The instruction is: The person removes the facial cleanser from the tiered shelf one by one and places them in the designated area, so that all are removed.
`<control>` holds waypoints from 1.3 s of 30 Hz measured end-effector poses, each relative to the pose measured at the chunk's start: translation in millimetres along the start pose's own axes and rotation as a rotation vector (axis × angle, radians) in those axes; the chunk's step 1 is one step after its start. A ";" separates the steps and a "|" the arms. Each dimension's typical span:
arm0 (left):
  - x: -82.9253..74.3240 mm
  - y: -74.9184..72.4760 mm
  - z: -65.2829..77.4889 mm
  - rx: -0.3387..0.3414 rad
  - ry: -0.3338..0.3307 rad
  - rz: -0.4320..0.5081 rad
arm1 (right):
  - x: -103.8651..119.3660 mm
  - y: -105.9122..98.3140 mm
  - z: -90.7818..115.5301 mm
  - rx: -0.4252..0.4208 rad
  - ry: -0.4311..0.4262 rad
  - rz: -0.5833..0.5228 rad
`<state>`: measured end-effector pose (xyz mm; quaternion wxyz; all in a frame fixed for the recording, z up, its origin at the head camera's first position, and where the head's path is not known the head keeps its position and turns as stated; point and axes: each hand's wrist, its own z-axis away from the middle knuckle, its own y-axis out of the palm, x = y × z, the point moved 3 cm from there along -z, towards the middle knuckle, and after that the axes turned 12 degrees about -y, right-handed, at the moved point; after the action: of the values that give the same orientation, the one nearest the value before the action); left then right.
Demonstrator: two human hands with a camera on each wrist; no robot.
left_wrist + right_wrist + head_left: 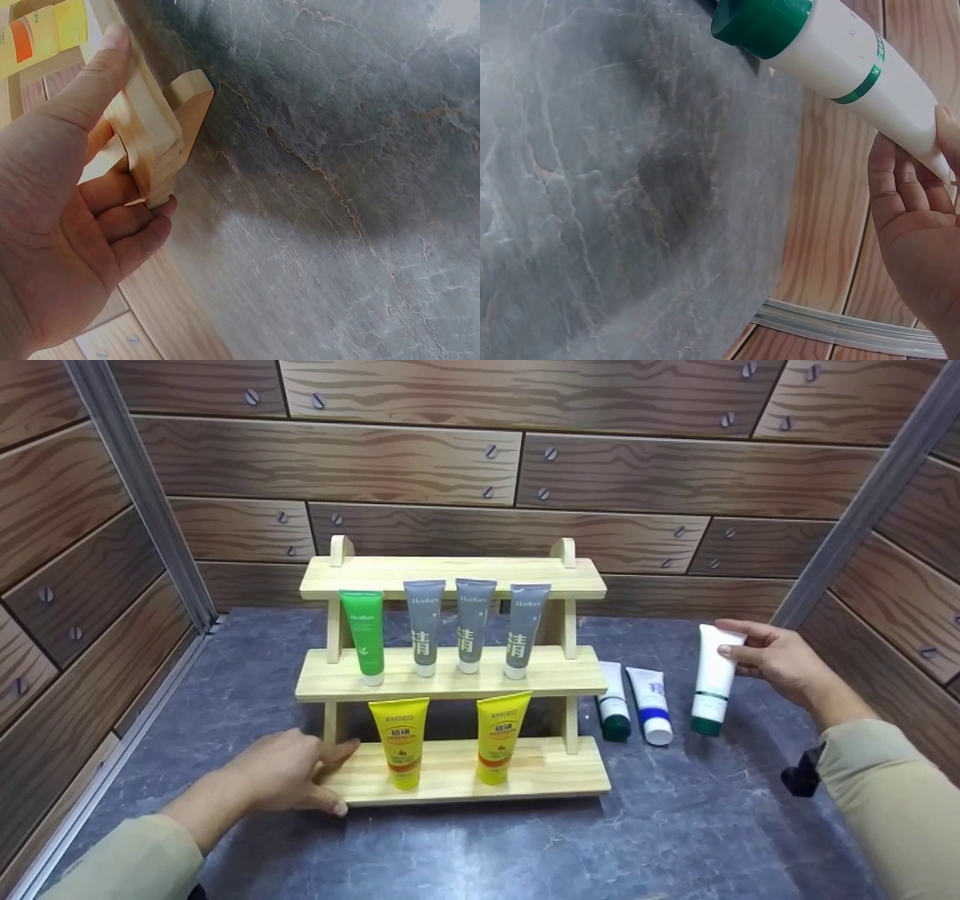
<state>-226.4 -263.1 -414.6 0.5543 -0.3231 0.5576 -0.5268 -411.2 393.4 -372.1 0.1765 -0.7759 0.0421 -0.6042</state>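
Pinched near its flat end by my right hand (780, 660) is a white tube with a green cap (714, 682), cap downward. The right wrist view shows thumb and fingers on that tube (855, 64). My left hand (281, 772) grips the left end of the bottom shelf of a wooden display rack (465, 802); in the left wrist view the thumb lies over the board (146, 124) and fingers curl beneath. Two yellow tubes, one (401, 742) left and one (501, 739) right, stand on the bottom shelf. A green tube (364, 634) and three grey tubes (466, 622) stand on the middle shelf.
Right of the rack, a white tube with a dark green cap (615, 705) and a white tube with a blue band (651, 705) lie on the dark marbled table (675, 832). Wood-patterned walls (450, 465) with metal corner posts (862, 487) enclose the table.
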 end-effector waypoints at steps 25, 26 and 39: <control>1.0 -0.7 -1.1 0.006 -0.018 -0.018 | -35.7 9.4 2.7 0.100 0.091 -0.047; 0.9 -0.8 -1.3 0.009 -0.020 -0.018 | -37.0 9.5 2.7 0.102 0.092 -0.055; 1.7 -0.4 -2.0 0.010 -0.011 -0.006 | -49.0 10.6 1.0 0.101 0.140 -0.007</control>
<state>-228.7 -264.3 -415.0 0.5574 -0.3247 0.5509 -0.5294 -421.8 397.4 -420.9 0.2100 -0.7219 0.0213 -0.6590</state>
